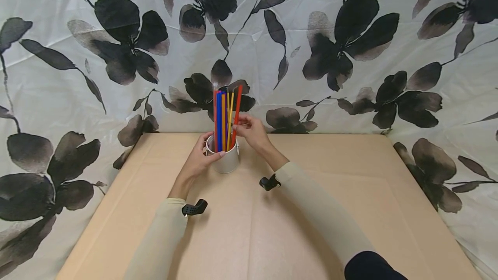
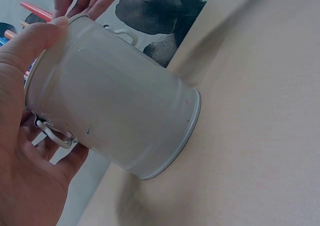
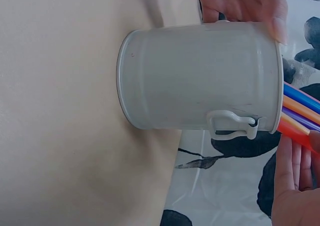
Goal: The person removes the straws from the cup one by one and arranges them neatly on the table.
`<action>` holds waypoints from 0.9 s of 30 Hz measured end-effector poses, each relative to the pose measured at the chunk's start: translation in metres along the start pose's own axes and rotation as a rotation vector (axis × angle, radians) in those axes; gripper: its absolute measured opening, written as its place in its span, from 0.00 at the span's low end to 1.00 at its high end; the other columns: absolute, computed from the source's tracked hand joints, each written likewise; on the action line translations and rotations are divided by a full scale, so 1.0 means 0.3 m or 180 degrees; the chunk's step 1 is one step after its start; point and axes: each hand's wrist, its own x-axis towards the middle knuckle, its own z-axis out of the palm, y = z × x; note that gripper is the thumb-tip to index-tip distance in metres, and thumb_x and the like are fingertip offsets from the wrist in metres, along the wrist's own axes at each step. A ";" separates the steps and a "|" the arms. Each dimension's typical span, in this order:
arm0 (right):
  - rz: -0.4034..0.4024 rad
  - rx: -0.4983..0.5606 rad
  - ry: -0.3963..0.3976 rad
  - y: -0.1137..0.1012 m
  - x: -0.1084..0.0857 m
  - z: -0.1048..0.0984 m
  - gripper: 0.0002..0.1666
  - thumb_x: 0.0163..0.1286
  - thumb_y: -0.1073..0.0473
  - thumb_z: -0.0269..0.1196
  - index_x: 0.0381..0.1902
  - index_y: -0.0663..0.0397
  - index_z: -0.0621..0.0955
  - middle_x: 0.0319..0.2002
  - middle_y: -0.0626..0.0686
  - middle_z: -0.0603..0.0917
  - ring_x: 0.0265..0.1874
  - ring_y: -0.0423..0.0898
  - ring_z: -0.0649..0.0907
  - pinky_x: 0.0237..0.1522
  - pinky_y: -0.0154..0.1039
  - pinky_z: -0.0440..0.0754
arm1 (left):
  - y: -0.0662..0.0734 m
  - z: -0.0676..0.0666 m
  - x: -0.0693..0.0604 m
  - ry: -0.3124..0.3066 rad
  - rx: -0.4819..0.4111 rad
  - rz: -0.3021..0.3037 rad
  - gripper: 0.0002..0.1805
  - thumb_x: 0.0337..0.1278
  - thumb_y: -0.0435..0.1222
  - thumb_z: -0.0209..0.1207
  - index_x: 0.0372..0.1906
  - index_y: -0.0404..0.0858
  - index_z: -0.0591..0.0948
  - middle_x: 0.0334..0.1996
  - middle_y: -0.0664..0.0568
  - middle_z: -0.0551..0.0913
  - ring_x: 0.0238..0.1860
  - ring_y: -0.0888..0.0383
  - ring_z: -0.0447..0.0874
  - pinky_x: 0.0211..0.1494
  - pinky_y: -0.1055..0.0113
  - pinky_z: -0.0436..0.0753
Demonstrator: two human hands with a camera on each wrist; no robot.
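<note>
A white metal can (image 1: 226,164) with small side handles is near the far edge of the table, holding several long, straw-like sticks (image 1: 223,120) in red, blue, purple, orange and yellow. My left hand (image 1: 197,159) grips the can from the left, its thumb near the rim and fingers round the far side. At the right of the bunch, my right hand (image 1: 253,132) pinches a red stick (image 1: 237,109) just above the rim. In the right wrist view, the thumb lies on the red stick (image 3: 295,133), and one handle (image 3: 232,125) faces the camera. The can hides the sticks' lower ends.
A light brown table (image 1: 311,211) spreads out in front of me. Behind and beside it hangs a white cloth (image 1: 288,77) printed with dark flowers. Each wrist wears a small black camera (image 1: 194,207).
</note>
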 end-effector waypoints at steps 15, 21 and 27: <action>-0.0234 0.0175 0.0118 -0.058 -0.031 -0.009 0.23 0.74 0.62 0.63 0.63 0.64 0.77 0.47 0.57 0.80 0.45 0.50 0.86 0.49 0.41 0.87 | -0.032 -0.018 0.006 -0.0023 0.0081 0.0021 0.46 0.58 0.40 0.71 0.77 0.49 0.59 0.76 0.46 0.61 0.79 0.44 0.52 0.79 0.38 0.51; -0.0364 0.0427 0.0225 -0.096 -0.043 -0.014 0.22 0.73 0.64 0.64 0.63 0.62 0.76 0.48 0.59 0.81 0.46 0.51 0.87 0.52 0.50 0.86 | -0.028 -0.027 0.000 -0.0079 0.0097 -0.0081 0.46 0.59 0.39 0.71 0.78 0.47 0.58 0.77 0.44 0.60 0.79 0.42 0.52 0.79 0.37 0.51; -0.0453 0.0427 0.0299 -0.140 -0.060 -0.023 0.23 0.74 0.61 0.63 0.64 0.60 0.76 0.48 0.58 0.81 0.47 0.50 0.87 0.51 0.46 0.87 | -0.026 -0.033 -0.016 -0.0065 0.0084 0.0009 0.46 0.57 0.43 0.72 0.77 0.50 0.59 0.76 0.47 0.61 0.79 0.46 0.52 0.79 0.38 0.52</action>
